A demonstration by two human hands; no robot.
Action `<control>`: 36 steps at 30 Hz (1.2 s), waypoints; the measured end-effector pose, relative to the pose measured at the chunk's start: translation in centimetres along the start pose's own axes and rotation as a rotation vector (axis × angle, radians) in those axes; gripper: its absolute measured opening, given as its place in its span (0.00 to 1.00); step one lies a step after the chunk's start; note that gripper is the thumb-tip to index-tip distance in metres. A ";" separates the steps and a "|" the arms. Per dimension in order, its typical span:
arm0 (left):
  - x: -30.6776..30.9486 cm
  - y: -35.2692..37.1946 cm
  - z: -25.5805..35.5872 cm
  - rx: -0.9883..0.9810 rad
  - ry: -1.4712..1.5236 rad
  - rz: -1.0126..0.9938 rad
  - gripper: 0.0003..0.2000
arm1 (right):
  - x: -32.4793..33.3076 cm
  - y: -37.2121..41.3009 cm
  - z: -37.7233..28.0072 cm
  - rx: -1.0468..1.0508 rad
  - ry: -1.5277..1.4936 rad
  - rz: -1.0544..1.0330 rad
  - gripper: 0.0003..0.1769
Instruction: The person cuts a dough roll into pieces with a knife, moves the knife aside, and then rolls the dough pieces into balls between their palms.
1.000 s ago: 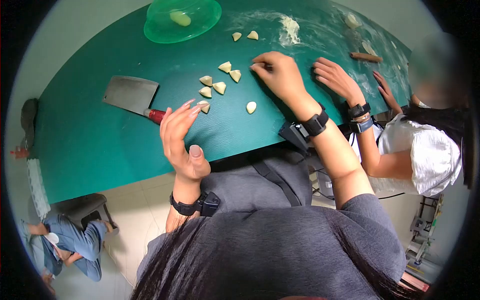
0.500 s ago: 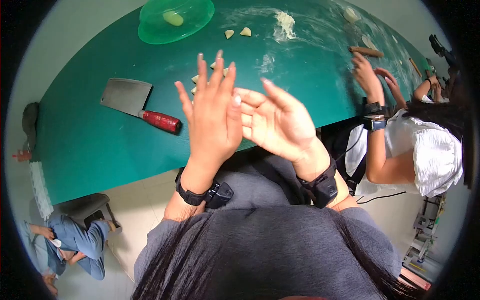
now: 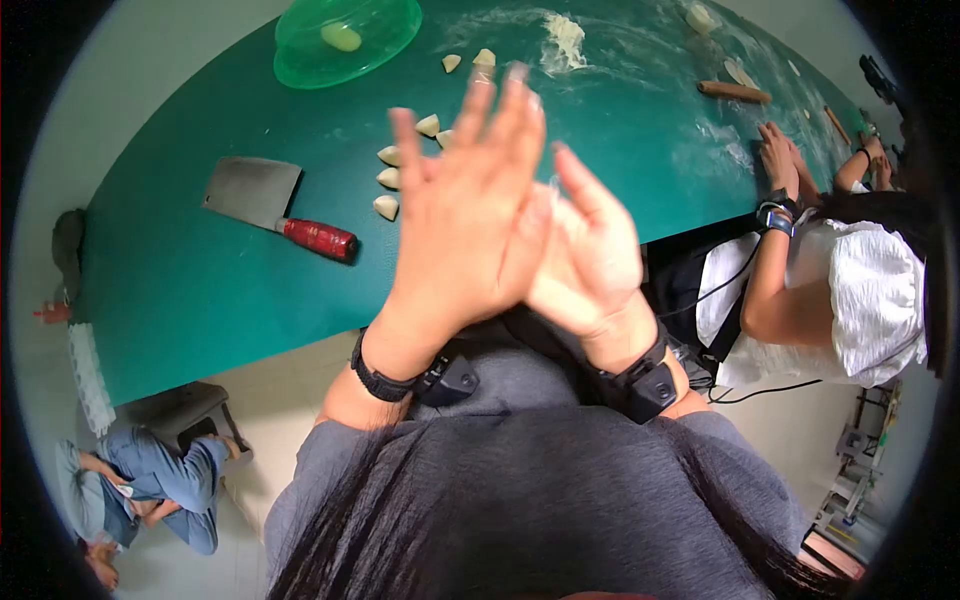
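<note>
Over the bench (image 3: 190, 310), left hand (image 3: 460, 225) and right hand (image 3: 600, 260) are held open; soft-looking dough pieces (image 3: 386, 207) are best pinched lightly side-on.

Seven dough pieces (image 3: 386, 207) visible; one cleaver (image 3: 252, 190); one green bowl (image 3: 385, 50); two wooden rods (image 3: 733, 92).

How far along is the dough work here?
Cutting looks done for the wedge-shaped dough pieces on the table; the cleaver lies near them. The left hand crosses the right hand, perhaps shaping a piece, though anything between them is hidden. Probably left: those loose wedges, which look unshaped, and perhaps the lump in the green bowl.
</note>
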State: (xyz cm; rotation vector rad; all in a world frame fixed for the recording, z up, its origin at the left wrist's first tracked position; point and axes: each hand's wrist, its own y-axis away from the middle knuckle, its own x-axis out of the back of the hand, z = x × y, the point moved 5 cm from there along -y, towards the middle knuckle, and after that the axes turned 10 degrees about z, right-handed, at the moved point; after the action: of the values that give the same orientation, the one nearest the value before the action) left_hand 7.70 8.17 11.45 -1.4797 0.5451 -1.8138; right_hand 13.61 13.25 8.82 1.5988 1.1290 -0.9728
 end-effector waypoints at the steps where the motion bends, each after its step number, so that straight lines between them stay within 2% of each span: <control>1: -0.5 0.5 0.7 -0.057 0.153 -0.019 0.30 | -0.2 0.5 -0.9 -0.021 -0.105 -0.075 0.43; 3: -2.2 2.2 3.0 -0.172 0.462 -0.065 0.31 | 1.0 -0.4 -0.6 0.048 0.070 -0.079 0.45; 4: -2.3 2.5 3.9 -0.090 0.563 -0.101 0.35 | 2.2 -1.1 0.1 0.078 0.155 -0.076 0.45; 6: -2.6 1.9 4.3 -0.014 0.548 -0.019 0.38 | 3.5 -1.9 1.0 0.131 0.325 -0.073 0.47; 8: -2.7 0.5 3.4 0.067 0.504 0.003 0.38 | 3.2 -1.3 1.8 0.040 0.185 -0.090 0.48; 10: -2.9 -0.3 1.7 0.034 0.234 0.021 0.34 | 2.4 -0.4 2.3 -0.050 0.045 -0.104 0.49; 12: -2.6 -0.4 0.8 -0.082 0.024 0.002 0.32 | 0.7 0.7 -0.1 0.037 0.124 0.095 0.49; 14: -4.0 0.9 2.6 -0.097 0.342 -0.053 0.33 | 0.5 1.1 -2.1 0.035 0.045 0.038 0.47; 16: -3.9 1.7 5.1 -0.067 0.680 -0.060 0.35 | 2.6 -0.7 -1.5 0.070 0.162 -0.013 0.46; 17: -3.5 1.1 6.0 -0.157 0.574 -0.082 0.37 | 3.3 -1.1 -0.6 0.081 0.240 -0.032 0.45; 19: -3.9 0.1 5.9 -0.091 0.495 -0.129 0.37 | 3.5 -1.3 1.1 0.032 0.250 -0.051 0.44; 21: -4.4 -0.9 3.9 -0.038 0.357 -0.079 0.36 | 3.2 -0.3 1.5 -0.021 0.134 -0.045 0.43; 24: -4.4 -0.4 1.9 -0.078 0.233 -0.072 0.31 | 2.8 1.1 -1.7 0.019 0.013 0.151 0.41; 25: -4.5 -0.1 1.8 -0.112 0.213 -0.082 0.30 | 2.9 1.1 -2.4 0.033 0.017 0.159 0.40; 26: -5.2 0.6 3.3 -0.149 0.310 -0.115 0.31 | 2.8 0.9 -2.5 0.032 0.037 0.155 0.39; 27: -6.1 1.2 4.7 -0.047 0.725 -0.042 0.35 | 2.9 0.7 -1.9 0.024 0.080 0.116 0.40; 29: -4.6 0.4 6.4 -0.209 0.557 -0.130 0.39 | 3.4 0.5 -0.1 0.003 0.162 0.043 0.42; 30: -5.4 0.0 6.0 -0.164 0.534 -0.146 0.42 | 3.7 0.2 0.6 -0.004 0.205 0.004 0.43; 32: -5.6 -1.2 3.4 -0.095 0.312 -0.100 0.37 | 4.5 -0.1 0.4 0.000 -0.016 -0.095 0.44; 33: -5.7 -1.3 1.9 -0.074 0.157 -0.066 0.34 | 3.7 0.5 -0.8 0.039 -0.166 0.028 0.41; 34: -5.3 -1.0 1.2 -0.108 0.140 -0.063 0.31 | 4.3 0.8 -2.5 0.063 -0.184 0.071 0.40; 36: -5.9 0.7 2.8 -0.051 0.479 -0.063 0.31 | 4.5 0.6 -4.1 0.122 -0.165 0.087 0.38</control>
State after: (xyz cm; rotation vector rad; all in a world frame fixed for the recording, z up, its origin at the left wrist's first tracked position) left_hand 11.05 12.50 7.75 -1.0981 0.7859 -2.2316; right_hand 15.78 18.10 5.84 1.6179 0.8952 -1.1114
